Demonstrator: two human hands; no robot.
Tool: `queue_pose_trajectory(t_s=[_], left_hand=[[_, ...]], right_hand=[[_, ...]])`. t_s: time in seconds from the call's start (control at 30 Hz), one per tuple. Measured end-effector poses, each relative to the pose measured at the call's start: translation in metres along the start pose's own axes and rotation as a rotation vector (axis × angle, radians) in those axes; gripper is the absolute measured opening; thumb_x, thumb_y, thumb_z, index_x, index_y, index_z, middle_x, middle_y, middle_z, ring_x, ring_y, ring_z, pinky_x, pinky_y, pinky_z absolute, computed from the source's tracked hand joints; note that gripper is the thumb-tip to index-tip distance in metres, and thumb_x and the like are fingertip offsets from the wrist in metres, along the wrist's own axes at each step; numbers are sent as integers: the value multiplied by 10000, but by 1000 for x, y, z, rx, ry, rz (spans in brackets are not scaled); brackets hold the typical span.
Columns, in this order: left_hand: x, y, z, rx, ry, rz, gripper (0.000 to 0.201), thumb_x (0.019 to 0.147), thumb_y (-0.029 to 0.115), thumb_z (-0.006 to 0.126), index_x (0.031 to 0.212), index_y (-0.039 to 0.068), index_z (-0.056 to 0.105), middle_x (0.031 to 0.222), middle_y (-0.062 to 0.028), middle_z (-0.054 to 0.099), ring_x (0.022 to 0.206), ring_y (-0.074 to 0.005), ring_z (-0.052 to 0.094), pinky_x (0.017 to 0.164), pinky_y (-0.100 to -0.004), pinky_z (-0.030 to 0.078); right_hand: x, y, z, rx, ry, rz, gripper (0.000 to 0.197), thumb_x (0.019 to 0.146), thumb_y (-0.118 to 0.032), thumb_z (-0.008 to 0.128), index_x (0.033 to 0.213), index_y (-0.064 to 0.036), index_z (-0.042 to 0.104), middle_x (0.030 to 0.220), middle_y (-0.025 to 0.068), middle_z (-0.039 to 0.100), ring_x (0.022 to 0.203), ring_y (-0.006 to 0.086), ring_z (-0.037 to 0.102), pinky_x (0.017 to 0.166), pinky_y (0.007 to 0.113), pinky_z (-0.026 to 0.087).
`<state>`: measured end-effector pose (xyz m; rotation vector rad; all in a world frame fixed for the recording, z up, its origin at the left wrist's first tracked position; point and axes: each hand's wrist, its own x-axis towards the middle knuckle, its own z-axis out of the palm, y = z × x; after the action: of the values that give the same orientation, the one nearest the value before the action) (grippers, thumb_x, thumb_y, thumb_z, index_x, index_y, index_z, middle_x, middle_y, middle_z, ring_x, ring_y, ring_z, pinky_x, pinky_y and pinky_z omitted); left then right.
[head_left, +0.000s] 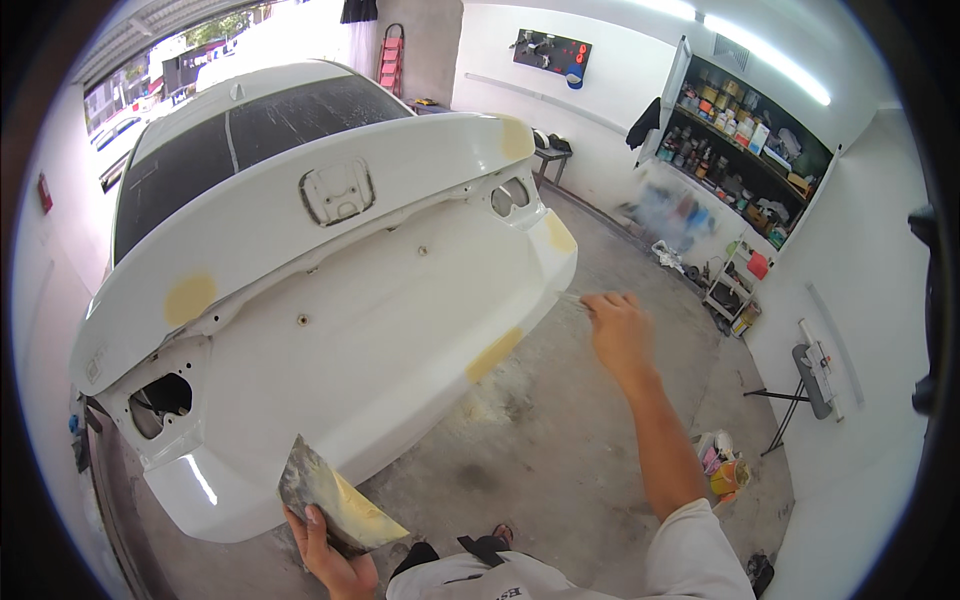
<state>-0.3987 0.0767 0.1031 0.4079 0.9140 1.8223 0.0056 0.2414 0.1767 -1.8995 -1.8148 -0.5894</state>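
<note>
My left hand (335, 562) grips a dark mixing board (318, 490) with yellow body filler (368, 518) smeared along one side. Out to the right, my right hand (620, 335) pinches a thin filler spreader (572, 298). Its tip is at or very near the right edge of the white car's rear bumper (420, 400); I cannot tell if they touch. Dried-looking yellow patches mark the car: one on the trunk lid's left (190, 298), one at its right corner (517, 140), and two on the bumper, at its lower edge (495, 355) and right corner (562, 232).
Both tail light openings, left (160, 405) and right (510, 198), are bare holes. Shelves of cans (740, 130) are set in the right wall. Below stand a small rack (732, 290), a folding stand (812, 380) and a yellow can (730, 478) on the concrete floor (560, 430).
</note>
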Motion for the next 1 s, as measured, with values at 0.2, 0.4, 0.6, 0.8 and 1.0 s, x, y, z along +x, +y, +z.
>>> queue_pose_trajectory(t_s=[0.2, 0.4, 0.6, 0.8, 1.0], left_hand=[[-29, -57, 64, -6, -190, -481, 423, 1040, 170, 584, 1426, 35, 476, 1218, -107, 662, 1041, -239, 695, 882, -389, 599], [-44, -115, 132, -7, -383, -661, 463, 1063, 189, 572, 1474, 85, 385, 1350, -89, 577, 1141, -223, 642, 937, -407, 578], [-67, -168, 167, 108, -292, -381, 533, 1073, 164, 566, 1521, 93, 286, 1426, -92, 503, 1237, -220, 565, 997, -394, 536], [-53, -206, 185, 613, -500, 170, 461, 1073, 146, 564, 1492, 32, 409, 1337, -181, 616, 1160, -191, 600, 990, -367, 494], [-78, -215, 199, 810, -699, 492, 337, 1008, 66, 634, 1342, 77, 592, 960, -161, 721, 739, -208, 663, 691, -362, 519]], right_hand=[[-100, 17, -33, 1448, -137, 604, 374, 936, -193, 781, 1229, -34, 611, 1069, 31, 716, 958, 140, 667, 786, 315, 545], [-181, 46, 27, 1581, -456, 790, 454, 961, -157, 740, 1348, -19, 547, 1161, 74, 693, 1040, 173, 670, 902, 331, 561], [-223, 43, 5, 1187, 108, 58, 516, 881, 66, 671, 1377, -12, 554, 1248, 158, 664, 1076, 283, 691, 921, 389, 563], [-187, 108, -21, 707, -203, 188, 771, 691, 123, 690, 1353, -273, 675, 1316, 80, 629, 1155, 390, 643, 949, 459, 538], [-191, 98, 4, 615, -34, -226, 661, 706, -9, 775, 1266, -357, 736, 1281, 17, 628, 1260, 297, 583, 1053, 579, 391]])
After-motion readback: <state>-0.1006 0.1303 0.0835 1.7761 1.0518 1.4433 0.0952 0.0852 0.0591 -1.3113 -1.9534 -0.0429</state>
